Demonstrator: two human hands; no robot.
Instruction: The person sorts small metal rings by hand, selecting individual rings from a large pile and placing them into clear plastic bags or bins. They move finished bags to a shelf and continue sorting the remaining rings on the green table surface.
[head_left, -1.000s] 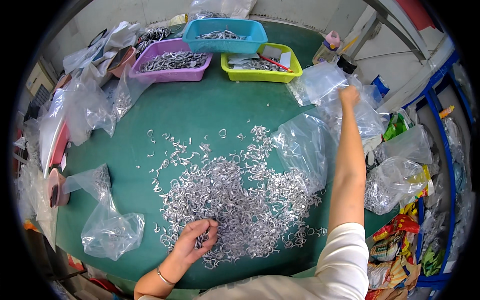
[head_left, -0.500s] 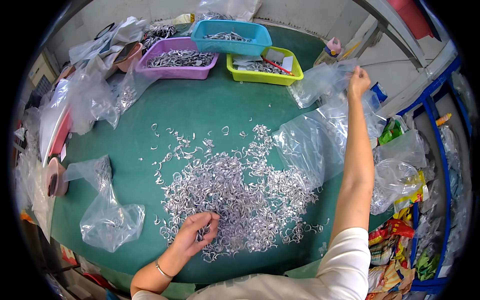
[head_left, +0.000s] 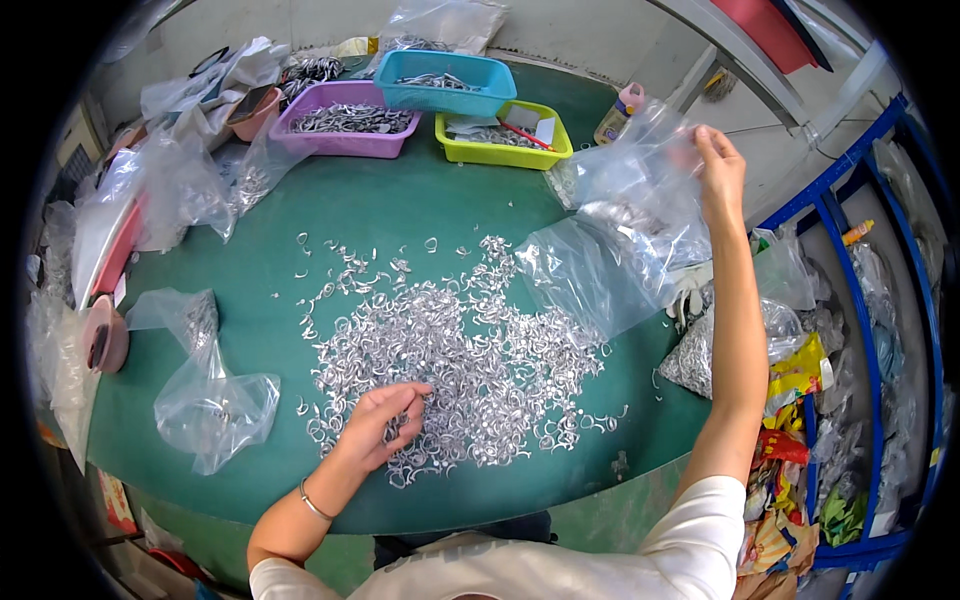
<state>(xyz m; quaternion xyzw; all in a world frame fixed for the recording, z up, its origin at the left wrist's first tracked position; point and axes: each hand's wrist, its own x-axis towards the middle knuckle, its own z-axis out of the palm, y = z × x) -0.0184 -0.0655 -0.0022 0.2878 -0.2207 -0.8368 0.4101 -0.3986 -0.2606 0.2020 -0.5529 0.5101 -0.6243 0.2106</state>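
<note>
A wide heap of small silver metal rings [head_left: 430, 340] lies on the green table, many of them open-ended. Over the near left part of the heap, my left hand [head_left: 383, 425] is closed with its fingers curled; whatever lies within them is hard to make out. Stretched out to the far right, my right hand [head_left: 720, 170] pinches the edge of a clear plastic bag [head_left: 645, 160] and holds it up. Below that bag, another clear plastic bag [head_left: 590, 270] lies spread, its near end touching the heap's right side.
Purple [head_left: 345, 145], blue [head_left: 445, 98] and yellow-green baskets [head_left: 500, 155] of metal parts stand at the back. A clear bag [head_left: 220, 405] lies at left, near a pink cup [head_left: 107, 335]. A full bag of silver parts [head_left: 692, 355] sits by the right edge, beside a blue rack [head_left: 845, 240].
My right hand has lifted the bag's edge, and the bag hangs more spread out. My left hand stays curled over the heap. The whole view has shifted slightly.
</note>
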